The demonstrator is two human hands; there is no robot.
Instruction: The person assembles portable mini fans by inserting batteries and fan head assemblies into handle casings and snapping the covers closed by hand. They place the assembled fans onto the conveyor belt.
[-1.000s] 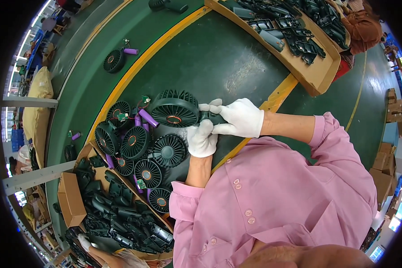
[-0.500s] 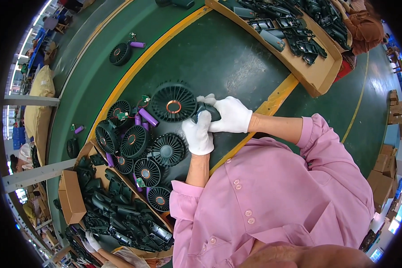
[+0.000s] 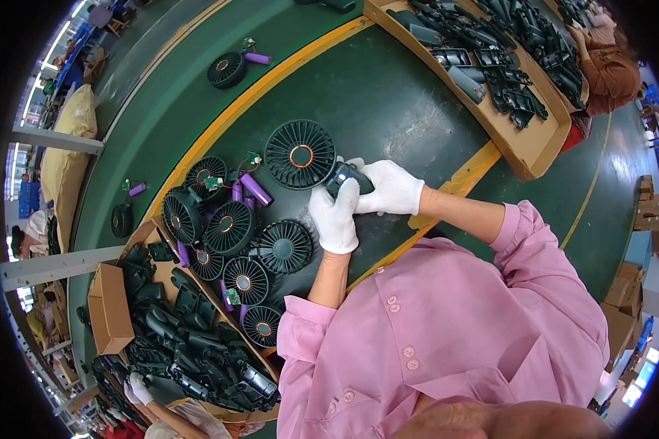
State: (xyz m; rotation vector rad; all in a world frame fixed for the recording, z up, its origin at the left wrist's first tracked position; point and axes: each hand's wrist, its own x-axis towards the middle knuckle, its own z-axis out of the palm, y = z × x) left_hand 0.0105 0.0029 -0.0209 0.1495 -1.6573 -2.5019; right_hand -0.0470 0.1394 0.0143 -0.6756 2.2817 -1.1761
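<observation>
Both my hands wear white gloves and grip the short dark handle (image 3: 348, 176) of a handheld fan. Its round ribbed head (image 3: 301, 135), with a copper-coloured ring at the centre, points away to the left, over the green bench. My left hand (image 3: 335, 217) closes on the handle from the near side, thumb pressed along it. From the right, my right hand (image 3: 394, 187) wraps the same handle, its fingers partly hidden behind it. Left of my hands lies a cluster of dark fan heads (image 3: 228, 227), with purple cylindrical batteries (image 3: 256, 189) and small green circuit boards (image 3: 214, 184) wired among them.
A cardboard box of dark plastic shells (image 3: 190, 322) stands at the lower left; another cardboard tray (image 3: 538, 150) of shells lies at the upper right. Another fan head (image 3: 226, 69) with a battery sits beyond the yellow line. Co-workers sit at the upper right and lower left.
The fan head has turned from blurred and tilted to flatter and sharply seen. Both hands keep their hold on the handle. The whole view has shifted slightly.
</observation>
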